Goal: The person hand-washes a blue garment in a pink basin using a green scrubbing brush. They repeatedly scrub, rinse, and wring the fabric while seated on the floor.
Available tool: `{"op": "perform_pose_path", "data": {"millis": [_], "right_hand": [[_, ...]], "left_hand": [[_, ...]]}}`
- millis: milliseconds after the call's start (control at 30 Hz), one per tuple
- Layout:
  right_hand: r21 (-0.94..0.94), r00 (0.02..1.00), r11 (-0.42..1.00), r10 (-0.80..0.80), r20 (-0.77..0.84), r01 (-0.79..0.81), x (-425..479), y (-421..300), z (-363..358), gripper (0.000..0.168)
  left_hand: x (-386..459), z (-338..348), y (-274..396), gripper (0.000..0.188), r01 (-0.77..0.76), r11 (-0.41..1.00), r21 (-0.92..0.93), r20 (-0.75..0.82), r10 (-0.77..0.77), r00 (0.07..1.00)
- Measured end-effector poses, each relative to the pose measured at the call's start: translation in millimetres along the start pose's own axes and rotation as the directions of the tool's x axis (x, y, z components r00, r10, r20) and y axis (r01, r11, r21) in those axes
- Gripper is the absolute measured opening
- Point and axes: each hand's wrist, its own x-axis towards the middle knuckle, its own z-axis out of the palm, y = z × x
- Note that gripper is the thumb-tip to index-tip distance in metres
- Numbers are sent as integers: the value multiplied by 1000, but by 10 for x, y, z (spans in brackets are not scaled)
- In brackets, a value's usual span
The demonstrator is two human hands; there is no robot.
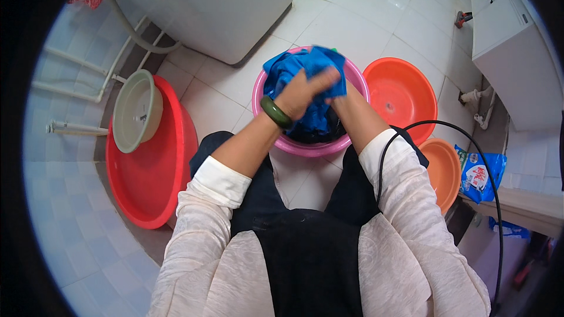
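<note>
A pink plastic basin (356,80) stands on the tiled floor in front of my knees. Bunched blue cloth (282,68) fills its upper part, with dark wet cloth (324,132) lying below. My left hand (308,88), below which a green bangle (276,112) circles the wrist, is over the blue cloth, its fingers spread and slightly blurred. Part of the blue cloth is raised around my right hand (332,92); cloth and the left hand hide most of its fingers, so its grip cannot be made out.
An orange-red basin (398,92) and a smaller orange basin (440,171) stand at right, near a blue detergent bag (482,178). At left, a greenish basin (137,112) rests in a large red tub (145,180). A white appliance (211,4) stands ahead. A black cable (489,171) loops at right.
</note>
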Motion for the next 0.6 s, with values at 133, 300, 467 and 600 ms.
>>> {"op": "perform_pose_path", "data": {"millis": [133,300,467,600], "right_hand": [[560,696,807,-512,503,189,151,107,38,28],[454,1000,891,15,26,-25,262,131,17,23],[578,755,804,-288,589,-144,156,119,-213,32],[499,939,867,-181,291,12,94,116,-53,26]], "left_hand": [[198,-152,-65,30,-555,22,832,429,608,668],[453,-454,22,26,-341,824,452,-344,514,786],[171,85,-202,28,-468,338,816,165,640,750],[195,39,-74,26,-485,230,844,189,719,669]]}}
